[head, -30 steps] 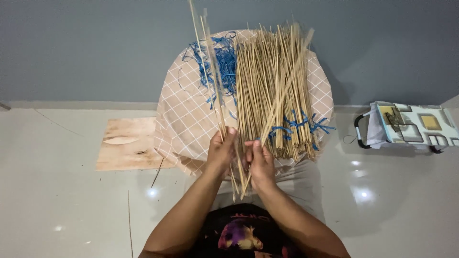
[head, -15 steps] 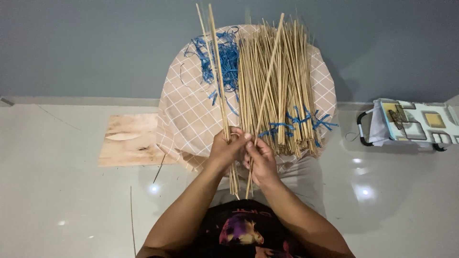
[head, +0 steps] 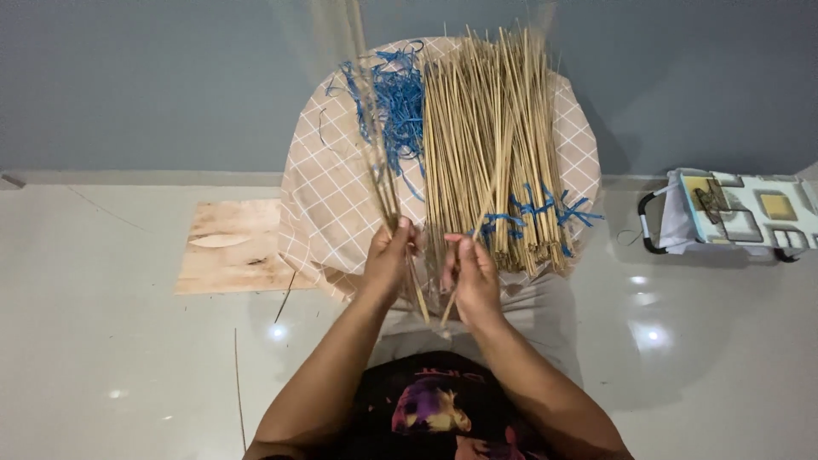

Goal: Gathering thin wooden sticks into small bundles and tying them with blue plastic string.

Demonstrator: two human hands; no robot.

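Observation:
My left hand (head: 388,255) grips a small bunch of thin bamboo sticks (head: 373,145) that rise up and left, blurred by motion. My right hand (head: 473,273) pinches a single stick (head: 503,145) that slants up to the right over the pile. Both hands hover at the near edge of a round table covered by a tan checked cloth (head: 328,200). A large pile of bamboo sticks (head: 486,153) lies on the cloth, partly tied with blue string (head: 537,209). Loose blue string scraps (head: 396,106) lie to the left of the pile.
A plywood board (head: 230,247) lies on the glossy floor to the left. A patterned box with a black handle (head: 733,217) stands at the right by the grey wall. Stray sticks (head: 239,375) lie on the floor at lower left.
My hands have drawn slightly apart. The bunch in my left hand has swung left and is now blurred; the single stick in my right hand has tilted to the right.

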